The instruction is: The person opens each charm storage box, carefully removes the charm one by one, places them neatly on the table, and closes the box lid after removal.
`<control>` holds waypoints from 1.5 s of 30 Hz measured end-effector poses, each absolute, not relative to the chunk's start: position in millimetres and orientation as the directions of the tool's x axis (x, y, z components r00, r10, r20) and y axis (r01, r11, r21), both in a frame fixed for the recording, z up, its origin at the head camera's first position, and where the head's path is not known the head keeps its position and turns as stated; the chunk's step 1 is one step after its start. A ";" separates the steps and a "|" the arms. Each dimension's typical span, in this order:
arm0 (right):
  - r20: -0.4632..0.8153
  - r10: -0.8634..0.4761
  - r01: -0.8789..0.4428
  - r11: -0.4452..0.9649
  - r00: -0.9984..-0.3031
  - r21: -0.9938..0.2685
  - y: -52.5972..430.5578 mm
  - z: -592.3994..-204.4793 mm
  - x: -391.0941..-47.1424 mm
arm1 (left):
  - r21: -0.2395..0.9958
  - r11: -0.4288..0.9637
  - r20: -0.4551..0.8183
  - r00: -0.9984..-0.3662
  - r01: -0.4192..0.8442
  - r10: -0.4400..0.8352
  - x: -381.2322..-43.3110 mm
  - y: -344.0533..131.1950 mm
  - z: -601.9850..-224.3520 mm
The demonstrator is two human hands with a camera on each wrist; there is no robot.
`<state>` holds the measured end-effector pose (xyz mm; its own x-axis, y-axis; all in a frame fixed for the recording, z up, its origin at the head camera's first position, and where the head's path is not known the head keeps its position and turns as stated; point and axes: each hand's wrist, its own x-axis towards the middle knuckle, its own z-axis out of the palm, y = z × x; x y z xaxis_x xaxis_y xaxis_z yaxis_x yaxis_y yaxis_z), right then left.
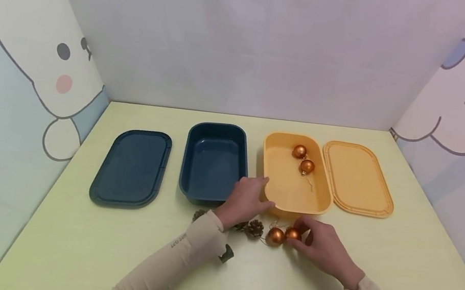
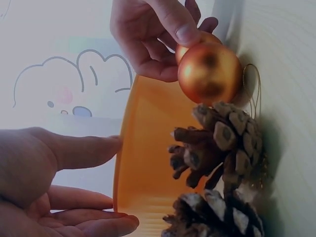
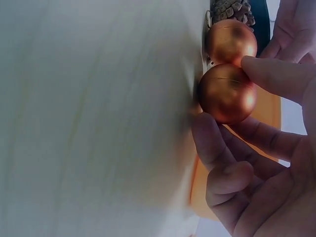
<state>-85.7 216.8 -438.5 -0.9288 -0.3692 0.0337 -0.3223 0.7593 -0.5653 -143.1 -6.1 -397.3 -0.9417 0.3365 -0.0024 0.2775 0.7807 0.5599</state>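
My right hand [image 1: 326, 247] has its thumb and fingers round a shiny copper-orange bauble [image 3: 227, 94] on the table, just before the yellow box's front wall. A second bauble [image 1: 275, 236] touches it on the left, its gold string loop [image 2: 253, 91] lying on the table. My left hand [image 1: 246, 199] rests at the near left corner of the yellow box [image 1: 284, 195], thumb and straight fingers against the rim. Inside that box are two more baubles [image 1: 300, 151]. Brown pine cones [image 1: 255, 229] lie beside the loose baubles, partly hidden by my left forearm.
An open dark blue box [image 1: 215, 163] stands left of the yellow one. Its dark blue lid [image 1: 132, 169] lies flat farther left. The yellow lid [image 1: 358, 178] is flat at the right, against the yellow box's side. Walls [image 1: 242, 38] border the table.
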 end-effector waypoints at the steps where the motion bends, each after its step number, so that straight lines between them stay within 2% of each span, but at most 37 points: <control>1: 0.035 -0.369 -0.323 0.759 -0.929 -0.565 216.6 -438.7 -85.5 | 0.562 0.780 -0.004 -0.942 0.276 0.336 -143.1 -6.1 -397.2; 22: 0.051 -0.370 -0.334 0.762 -0.928 -0.555 215.8 -437.4 -82.9 | 0.552 0.793 -0.023 -0.946 0.257 0.323 -143.0 -3.9 -396.4; 32: 0.045 -0.354 -0.330 0.807 -0.934 -0.490 216.5 -422.2 -81.6 | 0.560 0.786 -0.012 -0.945 0.264 0.326 -143.4 -4.6 -397.2; 41: 0.118 -0.410 -0.421 0.817 -0.905 -0.394 220.7 -401.6 -87.3 | 0.569 0.777 -0.010 -0.942 0.269 0.334 -142.8 -5.8 -397.6; 45: 0.137 -0.438 -0.454 0.794 -0.888 -0.405 222.2 -387.8 -94.4 | 0.569 0.776 -0.013 -0.941 0.271 0.338 -143.0 -6.3 -397.6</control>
